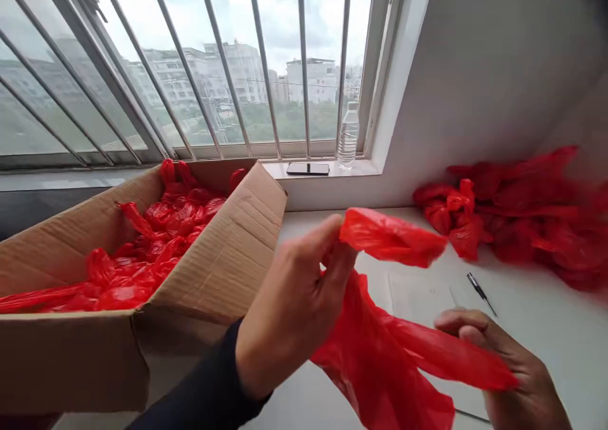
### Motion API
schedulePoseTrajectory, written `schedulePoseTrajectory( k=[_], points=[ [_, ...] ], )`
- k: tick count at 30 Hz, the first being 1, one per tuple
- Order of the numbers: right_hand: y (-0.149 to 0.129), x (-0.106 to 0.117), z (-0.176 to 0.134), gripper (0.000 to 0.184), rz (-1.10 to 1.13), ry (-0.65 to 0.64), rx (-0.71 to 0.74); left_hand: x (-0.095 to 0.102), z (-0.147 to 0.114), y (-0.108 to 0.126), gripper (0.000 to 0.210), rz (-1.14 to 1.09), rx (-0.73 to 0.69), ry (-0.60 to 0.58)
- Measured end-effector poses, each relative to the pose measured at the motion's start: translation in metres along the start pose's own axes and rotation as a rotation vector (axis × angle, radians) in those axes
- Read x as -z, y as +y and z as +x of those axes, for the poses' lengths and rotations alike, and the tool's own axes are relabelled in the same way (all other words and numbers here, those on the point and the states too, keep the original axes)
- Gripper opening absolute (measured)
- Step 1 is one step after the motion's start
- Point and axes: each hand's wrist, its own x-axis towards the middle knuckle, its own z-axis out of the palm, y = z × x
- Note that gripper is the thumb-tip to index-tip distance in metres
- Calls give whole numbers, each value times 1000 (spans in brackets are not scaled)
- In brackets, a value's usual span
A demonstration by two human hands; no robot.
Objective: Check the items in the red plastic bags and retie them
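Observation:
A red plastic bag [380, 360] hangs from my left hand [297, 303], its upper part pinched between thumb and fingers. One loop of the bag sticks out to the right above that hand. A lower strip of the same bag stretches across to my right hand [513, 360], which is curled, with the strip's end lying against its fingers; part of that grip is hidden. Left of my hands stands an open cardboard box [232, 246] holding several crumpled, knotted red bags [156, 240].
More red plastic bags [513, 208] are heaped at the right, against the wall. A pen [481, 294] and a sheet of paper [418, 297] lie on the white table [304, 392]. On the sill of the barred window are a phone [308, 169] and a clear bottle [349, 139].

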Motion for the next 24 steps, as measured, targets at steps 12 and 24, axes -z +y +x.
schedulePoseTrajectory(
  k=[12,24],
  points=[
    [-22,-43,-5,21,-66,-602,-73,-60,-95,-99,33,-349,478,-270],
    [-36,-42,-31,13,-334,-421,179,-59,-117,-103,36,-209,392,-301]
  ],
)
